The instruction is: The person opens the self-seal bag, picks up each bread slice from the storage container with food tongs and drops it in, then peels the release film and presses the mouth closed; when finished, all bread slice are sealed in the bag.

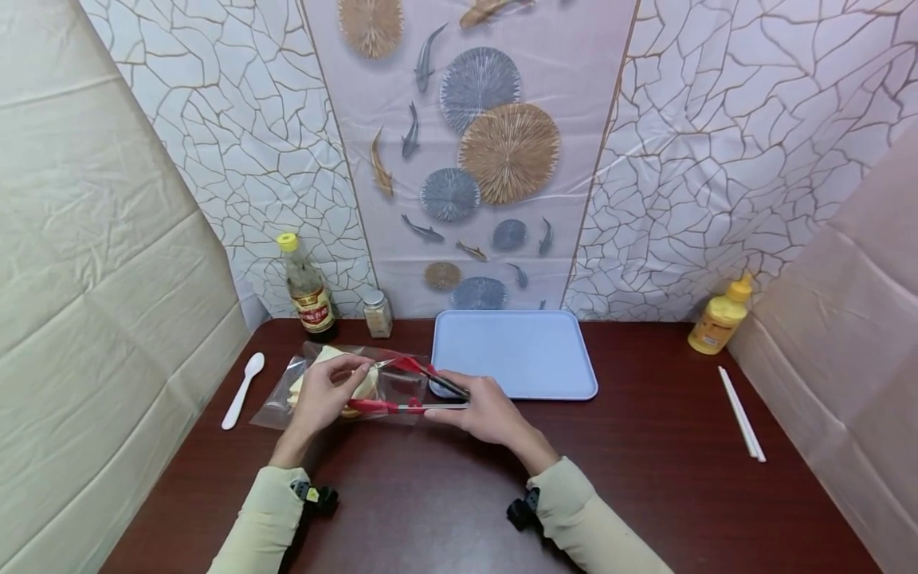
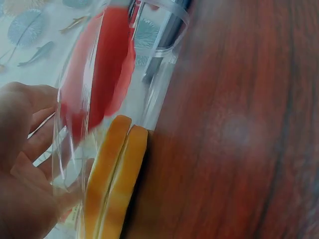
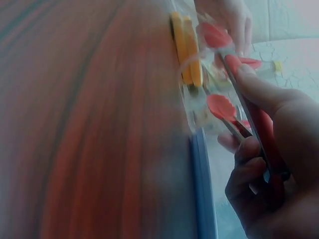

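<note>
One each: bag (image 1: 276, 410), pair of tongs (image 1: 446, 384), tray (image 1: 512, 355), spoon (image 1: 244, 395), jar (image 1: 378, 317); two each: bread slices (image 2: 128, 172), bottles (image 1: 313, 309), chopsticks (image 1: 739, 413)

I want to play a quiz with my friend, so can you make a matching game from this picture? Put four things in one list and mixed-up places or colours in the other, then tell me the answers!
Things:
1. Tongs
2. Bread slices
3. Tray
4. Spoon

Places or colours:
A. Light blue
B. Held in the right hand
C. Lying to the left of the clear bag
D. Inside the clear bag

Right pairs: 1-B, 2-D, 3-A, 4-C
</note>
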Demonstrator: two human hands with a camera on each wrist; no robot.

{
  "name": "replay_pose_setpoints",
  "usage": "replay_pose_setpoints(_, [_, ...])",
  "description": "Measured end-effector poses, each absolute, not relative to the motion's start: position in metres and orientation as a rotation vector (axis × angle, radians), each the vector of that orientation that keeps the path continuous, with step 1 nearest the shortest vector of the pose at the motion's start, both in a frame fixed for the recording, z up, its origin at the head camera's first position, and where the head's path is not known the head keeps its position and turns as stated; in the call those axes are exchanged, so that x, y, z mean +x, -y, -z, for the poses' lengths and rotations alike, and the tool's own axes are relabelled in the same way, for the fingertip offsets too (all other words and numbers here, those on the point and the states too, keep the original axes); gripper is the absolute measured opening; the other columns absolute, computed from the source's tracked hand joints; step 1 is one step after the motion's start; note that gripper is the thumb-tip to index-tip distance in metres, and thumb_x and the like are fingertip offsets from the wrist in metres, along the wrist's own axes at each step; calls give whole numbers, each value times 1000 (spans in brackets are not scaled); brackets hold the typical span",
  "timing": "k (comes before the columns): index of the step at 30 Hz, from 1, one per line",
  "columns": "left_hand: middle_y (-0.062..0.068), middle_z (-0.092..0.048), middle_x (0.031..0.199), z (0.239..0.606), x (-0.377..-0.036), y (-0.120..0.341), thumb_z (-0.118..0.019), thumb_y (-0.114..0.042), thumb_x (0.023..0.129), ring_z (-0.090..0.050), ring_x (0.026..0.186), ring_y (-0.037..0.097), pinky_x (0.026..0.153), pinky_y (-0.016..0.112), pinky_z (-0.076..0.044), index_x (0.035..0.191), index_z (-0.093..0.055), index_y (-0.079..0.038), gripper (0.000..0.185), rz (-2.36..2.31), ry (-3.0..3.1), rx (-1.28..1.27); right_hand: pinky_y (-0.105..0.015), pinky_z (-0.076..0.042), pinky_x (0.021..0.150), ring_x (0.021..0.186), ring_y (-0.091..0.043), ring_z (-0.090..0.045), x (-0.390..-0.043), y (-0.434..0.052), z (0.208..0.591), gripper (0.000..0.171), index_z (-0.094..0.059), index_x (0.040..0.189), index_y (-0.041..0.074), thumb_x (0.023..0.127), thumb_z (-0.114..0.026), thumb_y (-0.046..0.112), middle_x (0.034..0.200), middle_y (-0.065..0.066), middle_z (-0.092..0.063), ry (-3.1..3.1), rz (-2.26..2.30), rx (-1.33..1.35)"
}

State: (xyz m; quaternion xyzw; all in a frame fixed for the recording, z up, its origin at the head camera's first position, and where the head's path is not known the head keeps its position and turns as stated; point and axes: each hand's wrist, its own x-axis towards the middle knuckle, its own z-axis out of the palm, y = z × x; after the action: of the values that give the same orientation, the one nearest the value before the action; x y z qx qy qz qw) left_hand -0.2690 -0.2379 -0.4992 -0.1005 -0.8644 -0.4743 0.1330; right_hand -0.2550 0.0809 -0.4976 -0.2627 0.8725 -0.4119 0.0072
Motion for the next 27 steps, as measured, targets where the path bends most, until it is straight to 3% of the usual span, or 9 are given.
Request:
replay_pose_setpoints(4, [1,-83,111,499,-269,238,-75,-32,105,-78,109,14,92,16,-58,114,-83,-19,18,1368,2495,-297,-44,-55,112,138,-13,-63,-249,-111,496,73,-61,155,25,92,-83,56,154,4,-65,-2707,1304,-817])
replay_pose_setpoints(9, [1,-84,109,499,-270,236,-76,-30,104,-78,107,14,92,19,-59,113,-83,-18,16,1361,2480,-290,-35,-56,105,125,-11,-67,-241,-152,495,71,-63,153,25,92,-83,56,148,4,-69,-2771,1290,-763])
replay_pose_setpoints(14, [3,-84,107,500,-269,236,-76,-27,104,-78,105,16,93,26,-62,112,-84,-16,15,1323,2479,-293,-29,-59,72,83,-14,-72,-231,-201,493,69,-62,152,21,94,-84,52,112,-4,-78,-2761,1375,-570])
replay_pose_setpoints(17, [1,-84,106,500,-268,235,-76,-29,104,-77,100,10,88,19,-59,111,-84,-18,15,1307,2492,-293,-28,-56,61,66,-13,-68,-228,-233,495,71,-60,152,19,94,-84,52,94,-4,-74,-2804,1352,-446])
replay_pose_setpoints(22, [1,-85,105,503,-268,233,-77,-27,103,-75,97,5,84,12,-54,111,-84,-16,15,1282,2501,-303,-27,-53,64,68,-10,-69,-224,-287,497,68,-59,151,14,96,-83,47,91,-5,-74,-2959,1251,-335])
replay_pose_setpoints(27, [1,-85,105,506,-267,233,-78,-24,102,-78,104,16,96,30,-57,113,-85,-14,16,1222,2502,-274,-26,-53,64,70,-10,-68,-223,-332,495,69,-54,152,5,102,-76,46,94,-10,-74,-3031,1203,-214])
